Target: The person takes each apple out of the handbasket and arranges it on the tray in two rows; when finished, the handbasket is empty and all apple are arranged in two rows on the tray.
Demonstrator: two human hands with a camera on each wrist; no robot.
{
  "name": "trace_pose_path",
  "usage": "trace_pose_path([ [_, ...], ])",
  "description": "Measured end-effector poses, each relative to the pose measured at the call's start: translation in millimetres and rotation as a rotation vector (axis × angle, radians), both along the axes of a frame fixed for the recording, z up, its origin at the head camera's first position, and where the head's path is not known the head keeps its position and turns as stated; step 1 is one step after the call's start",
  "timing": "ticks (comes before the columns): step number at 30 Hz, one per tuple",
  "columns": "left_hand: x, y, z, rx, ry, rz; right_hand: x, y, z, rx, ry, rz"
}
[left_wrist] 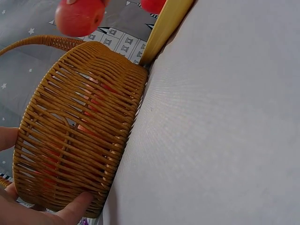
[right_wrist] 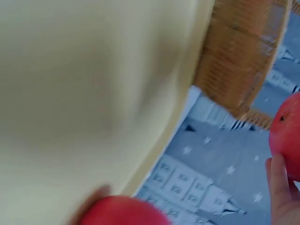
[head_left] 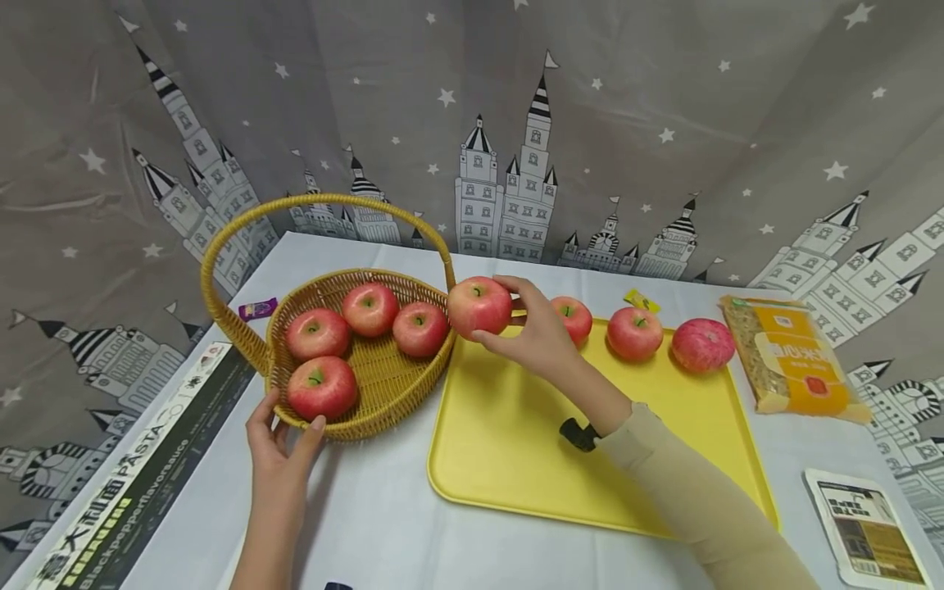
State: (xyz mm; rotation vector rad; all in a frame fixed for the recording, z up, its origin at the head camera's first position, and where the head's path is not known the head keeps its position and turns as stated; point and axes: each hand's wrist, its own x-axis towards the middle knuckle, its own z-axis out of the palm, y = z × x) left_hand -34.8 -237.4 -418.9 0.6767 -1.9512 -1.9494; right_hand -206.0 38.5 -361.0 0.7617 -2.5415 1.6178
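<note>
My right hand [head_left: 537,336] grips a red apple [head_left: 479,307] in the air by the right rim of a wicker basket [head_left: 387,393]. The same apple [right_wrist: 287,136] shows at the right edge of the right wrist view. Inside the basket lie several apples [head_left: 322,387], and its tall handle [head_left: 324,199] arches over the back. My left hand [head_left: 279,451] holds the basket's near left rim, thumb on the edge; in the left wrist view its fingers [left_wrist: 77,206] lie against the woven side. Three more apples [head_left: 634,333] rest along the far edge of a yellow tray [head_left: 516,442].
A long black pasta box [head_left: 155,475] lies left of the basket, with a purple wrapped sweet [head_left: 258,309] behind it. A yellow packet [head_left: 642,301] sits behind the tray. Right of the tray are a bag of grain [head_left: 796,356] and a white-edged pack [head_left: 866,528].
</note>
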Motion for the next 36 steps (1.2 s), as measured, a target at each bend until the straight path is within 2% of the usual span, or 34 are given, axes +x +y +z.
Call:
trace_pose_path([
  [4, 0.5, 0.1, -0.2, 0.005, 0.019, 0.003, -8.5, 9.0, -12.0, 0.037, -0.043, -0.047],
  [9, 0.8, -0.3, 0.0, -0.004, 0.007, 0.005, -23.3, 7.3, -30.2, 0.137, -0.084, -0.112],
  [15, 1.1, -0.5, -0.1, -0.033, -0.03, 0.003, -39.6, -5.0, -48.4, 0.195, -0.107, -0.12],
  [24, 1.4, 0.5, 3.1, -0.05, -0.085, 0.0, -52.0, -18.9, -52.0, 0.262, -0.149, -0.09],
  [30, 1.0, -0.4, 2.5, -0.03, -0.046, 0.004, -54.4, -20.9, -52.9, 0.318, -0.143, -0.086],
  [33, 1.1, -0.7, 1.7, -0.025, -0.045, -0.003, -50.1, -22.0, -45.0, 0.327, -0.111, -0.111],
  [36, 1.0, -1.4, 1.2, -0.027, -0.053, -0.005, -41.2, -23.7, -30.6, 0.283, -0.062, -0.142],
])
